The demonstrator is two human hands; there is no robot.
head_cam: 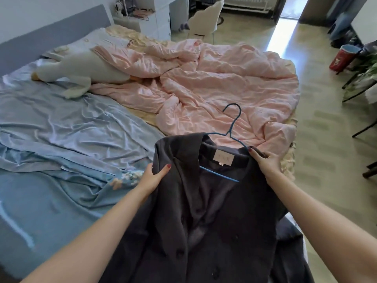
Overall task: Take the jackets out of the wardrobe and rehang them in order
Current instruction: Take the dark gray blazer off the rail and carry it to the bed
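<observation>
Head view shows one dark grey jacket [204,211] of thick, matte woollen cloth with a smooth, slightly shiny lining and a pale square label at the neck, held up over the near edge of the bed [51,211] on one thin blue wire hanger [231,127] whose hook points away from the person. Both hands grip it: the left hand [155,174] pinches the broad lapel, thumb on top, and the right hand [263,160] curls round the collar at the hanger's shoulder. Behind lie one crumpled, glossy pink quilt [214,78], rumpled satin-like blue sheets [67,123], and one soft white plush toy [81,68].
</observation>
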